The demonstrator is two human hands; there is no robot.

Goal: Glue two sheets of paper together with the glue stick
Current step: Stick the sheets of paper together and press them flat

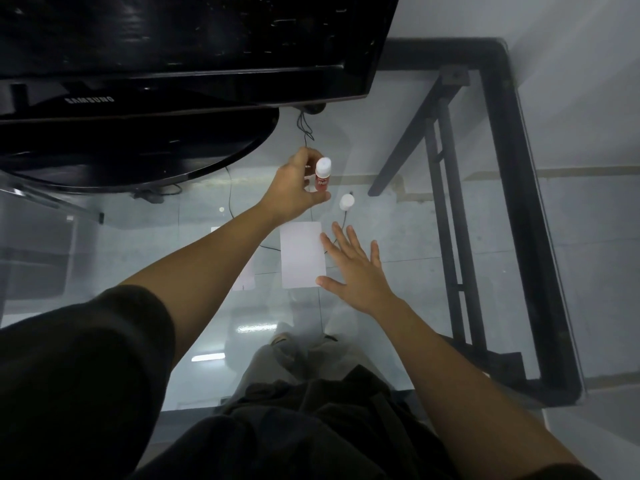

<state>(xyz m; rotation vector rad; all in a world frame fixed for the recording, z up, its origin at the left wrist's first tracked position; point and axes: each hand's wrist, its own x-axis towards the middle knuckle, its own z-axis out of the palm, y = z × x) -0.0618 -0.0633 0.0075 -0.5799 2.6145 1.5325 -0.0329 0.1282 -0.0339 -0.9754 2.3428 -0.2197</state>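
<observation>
One red glue stick [322,176] upright in my left hand [294,188], pinched between thumb and fingers above the glass table [415,306]. White cap [346,201] just beside. Paper sheet [302,259] flat below; right hand [356,271] open, fingers spread, at its right edge.

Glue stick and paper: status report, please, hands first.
Left hand gripping the red glue stick, upright. Right hand open, flat beside the white paper. White cap lying separately on the glass table. Nothing blocking.
</observation>
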